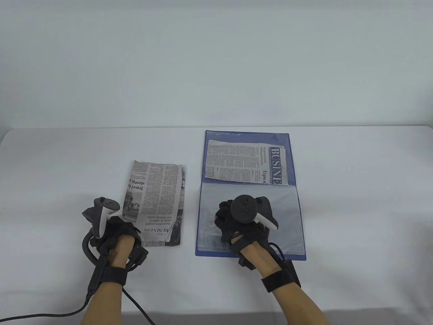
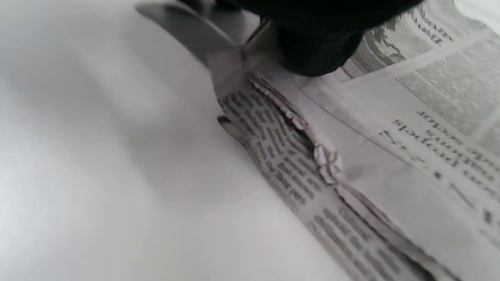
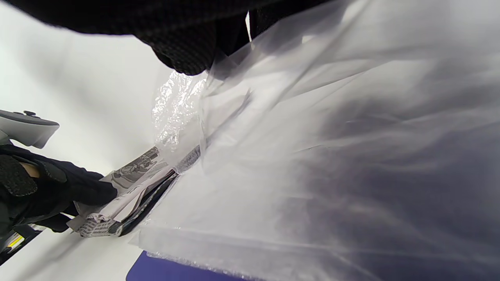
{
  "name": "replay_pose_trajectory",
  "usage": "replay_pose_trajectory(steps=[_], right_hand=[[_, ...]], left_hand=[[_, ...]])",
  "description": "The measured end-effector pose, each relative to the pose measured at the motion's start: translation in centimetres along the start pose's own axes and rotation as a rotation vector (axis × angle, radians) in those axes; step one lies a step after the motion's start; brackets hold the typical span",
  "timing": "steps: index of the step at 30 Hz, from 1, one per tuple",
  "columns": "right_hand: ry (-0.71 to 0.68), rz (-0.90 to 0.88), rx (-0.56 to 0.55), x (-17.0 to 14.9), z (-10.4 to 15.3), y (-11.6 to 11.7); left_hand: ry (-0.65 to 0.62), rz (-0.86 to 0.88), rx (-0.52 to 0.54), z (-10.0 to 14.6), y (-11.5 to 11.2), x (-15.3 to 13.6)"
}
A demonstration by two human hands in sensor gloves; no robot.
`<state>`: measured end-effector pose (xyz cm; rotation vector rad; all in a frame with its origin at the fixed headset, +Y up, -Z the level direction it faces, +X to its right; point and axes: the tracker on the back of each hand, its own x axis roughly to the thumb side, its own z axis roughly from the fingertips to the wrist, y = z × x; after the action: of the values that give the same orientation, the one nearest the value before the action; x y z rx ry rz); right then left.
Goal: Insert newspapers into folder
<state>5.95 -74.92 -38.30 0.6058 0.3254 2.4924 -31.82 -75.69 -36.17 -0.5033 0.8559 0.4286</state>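
Observation:
A blue folder (image 1: 207,154) lies open on the table's right half. One newspaper (image 1: 243,164) sits in its far clear sleeve. My right hand (image 1: 233,221) is on the near clear sleeve (image 1: 287,216) and its fingers (image 3: 183,54) lift the sleeve's left edge (image 3: 218,89). A second folded newspaper (image 1: 157,199) lies on the table left of the folder. My left hand (image 1: 116,233) grips its near left corner; the fingers (image 2: 316,50) press on the paper (image 2: 383,128), and the corner (image 3: 97,222) also shows in the right wrist view.
The white table (image 1: 50,176) stretches left and behind. A black cable (image 1: 50,313) runs from my left wrist across the table's near edge. A white wall stands behind the table.

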Motion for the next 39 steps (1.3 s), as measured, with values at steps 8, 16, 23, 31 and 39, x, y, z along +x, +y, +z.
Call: replay_pose_trajectory(steps=[8, 16, 23, 31, 39], right_hand=[[-0.004, 0.001, -0.013, 0.0, 0.0, -0.1], [-0.008, -0.011, -0.018, -0.1, -0.1, -0.1], [-0.007, -0.013, -0.024, -0.1, -0.1, -0.2], [-0.01, -0.022, -0.037, -0.1, -0.1, -0.2], [-0.012, -0.031, -0.041, -0.2, 0.0, -0.3]], left_hand=[[-0.066, 0.196, 0.303, 2.0, 2.2, -0.8], [-0.383, 0.679, 0.211, 3.1, 3.3, -1.5], [-0.447, 0.817, 0.228, 4.2, 5.0, -2.6], [-0.453, 0.844, 0.047, 2.3, 6.5, -3.9], [-0.363, 0.794, -0.014, 1.4, 6.8, -4.7]])
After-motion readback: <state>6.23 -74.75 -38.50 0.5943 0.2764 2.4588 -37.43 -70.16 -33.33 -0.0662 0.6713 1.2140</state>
